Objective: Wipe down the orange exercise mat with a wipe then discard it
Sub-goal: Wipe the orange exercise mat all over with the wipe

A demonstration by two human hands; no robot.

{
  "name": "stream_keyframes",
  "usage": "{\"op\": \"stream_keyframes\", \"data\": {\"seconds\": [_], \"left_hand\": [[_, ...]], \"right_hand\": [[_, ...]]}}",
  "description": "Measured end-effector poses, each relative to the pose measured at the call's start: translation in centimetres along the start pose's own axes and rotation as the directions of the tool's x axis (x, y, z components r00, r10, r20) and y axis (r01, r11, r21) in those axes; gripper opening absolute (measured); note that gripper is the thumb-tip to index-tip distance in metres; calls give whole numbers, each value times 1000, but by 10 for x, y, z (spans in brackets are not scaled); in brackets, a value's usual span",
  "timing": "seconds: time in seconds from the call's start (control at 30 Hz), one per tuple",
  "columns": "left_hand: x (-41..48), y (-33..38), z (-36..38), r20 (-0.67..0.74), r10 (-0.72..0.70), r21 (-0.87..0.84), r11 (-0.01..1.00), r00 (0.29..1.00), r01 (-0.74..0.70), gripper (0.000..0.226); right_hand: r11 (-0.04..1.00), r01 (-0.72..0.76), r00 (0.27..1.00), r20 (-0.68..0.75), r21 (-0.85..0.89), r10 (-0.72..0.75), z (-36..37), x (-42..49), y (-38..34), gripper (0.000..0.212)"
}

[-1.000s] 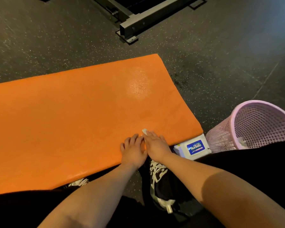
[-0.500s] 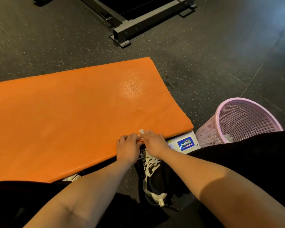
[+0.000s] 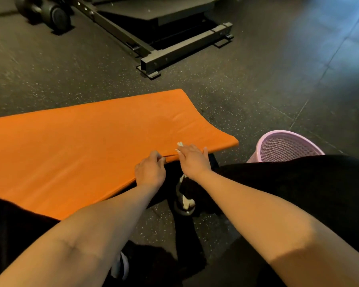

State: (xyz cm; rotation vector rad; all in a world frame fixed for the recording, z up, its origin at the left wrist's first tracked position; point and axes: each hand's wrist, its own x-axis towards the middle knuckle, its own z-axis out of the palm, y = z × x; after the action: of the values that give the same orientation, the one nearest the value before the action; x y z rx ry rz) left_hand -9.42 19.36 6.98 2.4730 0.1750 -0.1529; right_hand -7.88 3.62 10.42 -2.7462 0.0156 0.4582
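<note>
Left hand [image 3: 150, 171] pinches the lifted near edge of the orange mat [image 3: 81, 146], right hand [image 3: 192, 160] presses the wipe [image 3: 180, 144] flat – wiping apparently unfinished, discard into the pink basket [image 3: 261, 142] still to do.

mat [image 3: 81, 146] edge lifted, left hand [image 3: 150, 172] gripping it

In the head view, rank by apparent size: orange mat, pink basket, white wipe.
1. orange mat, largest.
2. pink basket, partly hidden by a leg.
3. white wipe, smallest; mostly covered by the right hand.
</note>
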Motion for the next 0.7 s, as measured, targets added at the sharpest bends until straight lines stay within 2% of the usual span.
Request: {"op": "stream_keyframes", "data": {"seconds": [0.3,0.57,0.7], "left_hand": [[-3,-4,-3,-22,56,29,998,998,-56,16],[2,-24,31,123,106,86,989,987,-117,12],[-7,-48,54,223,73,98,991,972,-97,10]], "right_hand": [[995,76,996,-47,-72,-79,-3,-1,-4,43],[996,21,993,114,-92,-11,32,16,24,45],[999,-11,964,266,-50,24,68,15,41,47]]}}
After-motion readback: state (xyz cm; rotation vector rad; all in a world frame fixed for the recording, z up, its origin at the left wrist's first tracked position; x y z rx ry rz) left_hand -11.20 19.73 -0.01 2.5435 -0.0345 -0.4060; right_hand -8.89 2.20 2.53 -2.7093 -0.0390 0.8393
